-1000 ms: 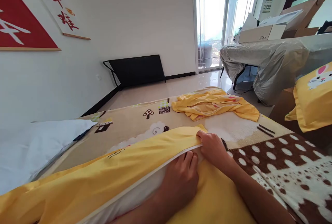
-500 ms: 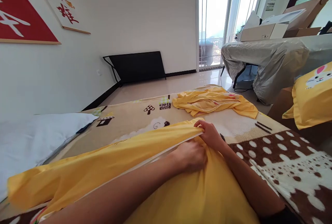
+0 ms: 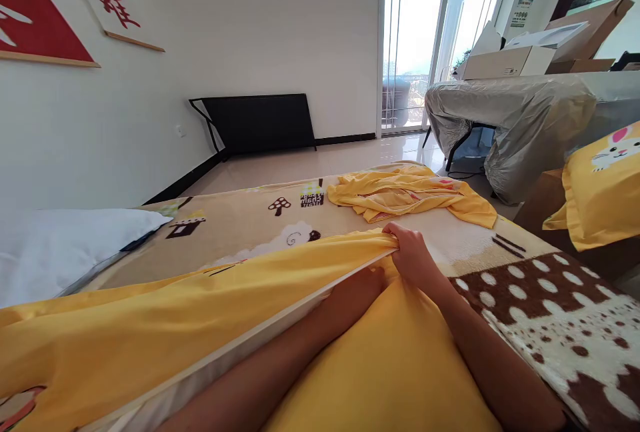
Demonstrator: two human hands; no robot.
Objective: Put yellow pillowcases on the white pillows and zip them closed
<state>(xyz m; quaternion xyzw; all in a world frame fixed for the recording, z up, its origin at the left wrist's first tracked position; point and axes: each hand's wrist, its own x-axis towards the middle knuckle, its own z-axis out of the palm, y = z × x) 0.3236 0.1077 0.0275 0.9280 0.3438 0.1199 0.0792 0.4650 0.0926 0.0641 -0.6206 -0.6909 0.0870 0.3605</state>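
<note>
A yellow pillowcase (image 3: 200,312) stretches across in front of me, its pale-edged opening running from lower left up to the right corner. My right hand (image 3: 413,255) pinches that corner, fingers wrapped over the cloth. Through the opening reaches my left arm, so that my left hand (image 3: 367,280) lies inside, by the same corner, just below the right hand. Its fingers are hidden by the cloth. The yellow fabric (image 3: 400,359) bulges toward me below the arm. Something white shows inside the opening at lower left.
A patterned blanket (image 3: 240,232) covers the bed. On it lie a crumpled yellow cloth (image 3: 410,195) and, at left, a white pillow (image 3: 75,245). A yellow rabbit pillow (image 3: 607,189) is at right. Behind stands a plastic-covered table (image 3: 515,102) with boxes (image 3: 510,62).
My left hand has moved deeper into the pillowcase corner and its fingers are now out of sight. The right hand still grips the edge. The opening is spread wider at lower left.
</note>
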